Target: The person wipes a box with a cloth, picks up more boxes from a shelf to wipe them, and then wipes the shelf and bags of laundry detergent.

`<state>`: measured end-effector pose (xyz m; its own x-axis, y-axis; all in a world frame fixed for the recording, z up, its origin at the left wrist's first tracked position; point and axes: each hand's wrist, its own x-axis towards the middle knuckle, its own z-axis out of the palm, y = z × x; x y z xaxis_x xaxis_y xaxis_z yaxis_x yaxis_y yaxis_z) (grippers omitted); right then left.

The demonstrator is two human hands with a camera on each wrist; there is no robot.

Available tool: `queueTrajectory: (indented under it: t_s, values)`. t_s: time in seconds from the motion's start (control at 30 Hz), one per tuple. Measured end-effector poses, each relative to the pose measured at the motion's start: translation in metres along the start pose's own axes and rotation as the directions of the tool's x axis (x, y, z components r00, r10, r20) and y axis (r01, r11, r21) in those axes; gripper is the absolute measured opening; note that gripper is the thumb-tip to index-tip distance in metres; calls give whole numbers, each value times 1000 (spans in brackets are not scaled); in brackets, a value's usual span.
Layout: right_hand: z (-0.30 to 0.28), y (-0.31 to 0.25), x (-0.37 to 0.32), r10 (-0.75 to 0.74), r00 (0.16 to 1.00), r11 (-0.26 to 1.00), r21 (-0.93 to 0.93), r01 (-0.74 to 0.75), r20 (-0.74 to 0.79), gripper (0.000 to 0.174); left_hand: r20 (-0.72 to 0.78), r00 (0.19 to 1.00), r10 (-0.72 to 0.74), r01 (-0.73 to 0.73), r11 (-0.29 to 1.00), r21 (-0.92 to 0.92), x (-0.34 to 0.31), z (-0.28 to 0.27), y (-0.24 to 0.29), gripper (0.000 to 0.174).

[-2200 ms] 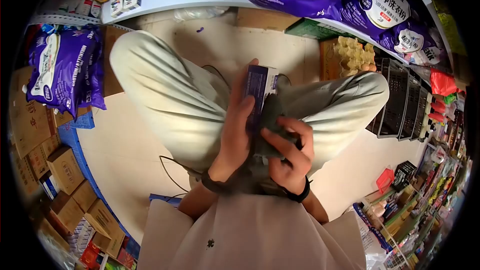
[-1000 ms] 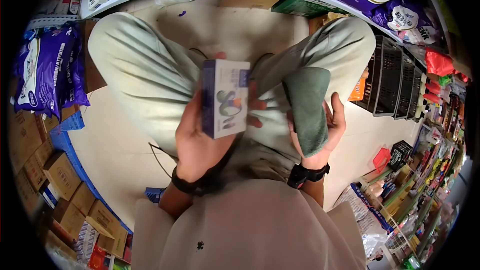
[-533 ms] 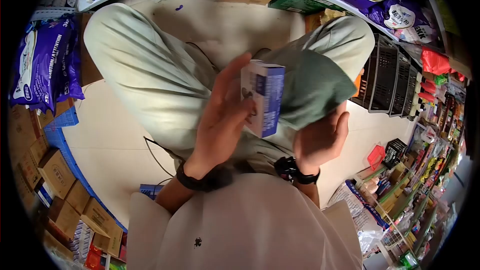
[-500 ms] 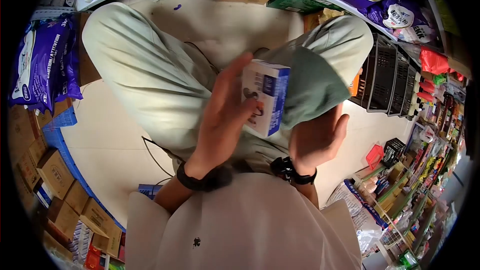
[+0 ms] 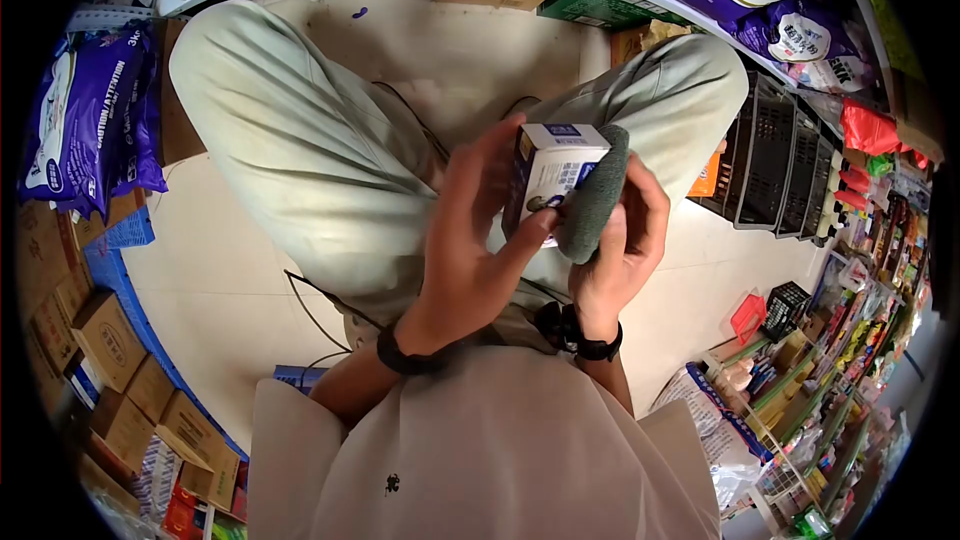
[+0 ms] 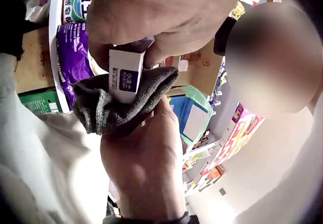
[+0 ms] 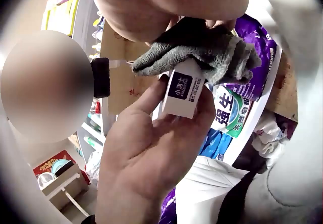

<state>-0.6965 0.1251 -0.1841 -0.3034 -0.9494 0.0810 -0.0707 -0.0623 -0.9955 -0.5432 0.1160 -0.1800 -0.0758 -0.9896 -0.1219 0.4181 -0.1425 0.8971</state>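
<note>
One face at a time, evenly wipe box [image 5: 550, 172], pinched in half-closed left hand [image 5: 462, 252], with cloth [image 5: 597, 202], gripped in curled right hand [image 5: 618, 268].

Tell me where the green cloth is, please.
In the head view, the green cloth is right of centre, held by the right hand against the small box in the left hand.

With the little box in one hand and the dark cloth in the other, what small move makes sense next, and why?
Probably a light wipe of the cloth along the side of the box. The left hand holds the box between thumb and fingers, while the right hand grips the cloth right against it.
</note>
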Motion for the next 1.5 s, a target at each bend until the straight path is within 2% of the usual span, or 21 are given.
queueTrajectory:
  t_s: [0.03, 0.2, 0.3, 0.37, 0.4, 0.5, 0.53, 0.6, 0.7, 0.77, 0.9, 1.03, 1.1, 1.2, 1.3, 1.33, 1.37, 1.43, 1.47, 1.5]
  values:
    - [2, -1, 2, -10, 1000, 1000, -25, 10, -4, 46, 6, 1000, 31, -31, 999, 31, -2, 0, -2, 72]
    - [-5, -5, 1, -24, 998, 992, -123, 31, 60, 58, 10, 976, 217, -213, 949, 234, -5, -2, -9, 61]
    - [-8, 0, -4, -77, 989, 986, -141, 94, 124, 61, 9, 970, 242, -239, 950, 201, -4, -3, -4, 58]
    - [-14, 5, -6, -105, 976, 972, -188, 141, 189, 61, -1, 978, 211, -207, 959, 196, -5, -4, -3, 58]
    - [-12, 4, -7, -95, 982, 971, -203, 128, 165, 58, -6, 981, 194, -189, 963, 194, -5, -4, -3, 58]
    - [-12, 0, 2, -208, 961, 929, -271, 253, 184, 52, -1, 993, 119, -117, 980, 161, -11, -3, -7, 59]
    - [-6, -5, 6, -251, 958, 933, -230, 278, 138, 46, 28, 990, 138, -141, 966, 219, -13, -4, -8, 59]
    - [-5, -12, 18, -341, 921, 903, -205, 377, 191, 43, 91, 981, 172, -193, 928, 320, -15, -5, -12, 59]
    - [-3, -31, 30, -436, 852, 845, -194, 498, 289, 42, 87, 974, 209, -226, 907, 356, -16, -5, -11, 53]
    - [-3, -33, 35, -495, 798, 814, -138, 564, 342, 43, 86, 951, 296, -305, 871, 386, -14, -5, -4, 54]
    - [-4, -28, 35, -466, 803, 823, -152, 548, 372, 55, 194, 893, 406, -445, 740, 504, -14, -17, 3, 61]
    - [-9, -15, 33, -455, 799, 822, -159, 547, 393, 65, 153, 875, 459, -475, 753, 456, -14, -17, 16, 60]
    - [-11, -10, 30, -403, 826, 841, -196, 504, 396, 66, 136, 878, 460, -472, 780, 412, -13, -20, 14, 61]
    - [-13, -3, 23, -307, 875, 887, -220, 406, 375, 67, 105, 917, 384, -389, 809, 441, -12, -26, 18, 61]
    - [-20, -8, 14, -68, 941, 967, -208, 143, 330, 62, -44, 968, 247, -225, 933, 282, -18, -26, 16, 60]
    - [-23, -9, 10, 28, 951, 980, -196, 35, 308, 60, -68, 989, 134, -112, 960, 258, -23, -27, 21, 65]
    - [-26, -7, 6, 144, 948, 981, -168, -98, 285, 58, -106, 987, 119, -102, 983, 154, -24, -26, 19, 66]
    - [-28, -2, -1, 357, 891, 920, 59, -387, 282, 57, -169, 982, 78, -88, 995, -47, -22, -24, 17, 67]
    - [-26, 2, -3, 439, 840, 817, 248, -521, 319, 58, -195, 979, 57, -86, 986, -144, -22, -24, 18, 67]
    - [-25, 8, -4, 454, 804, 675, 441, -592, 385, 58, -221, 975, 35, -89, 967, -239, -21, -23, 18, 67]
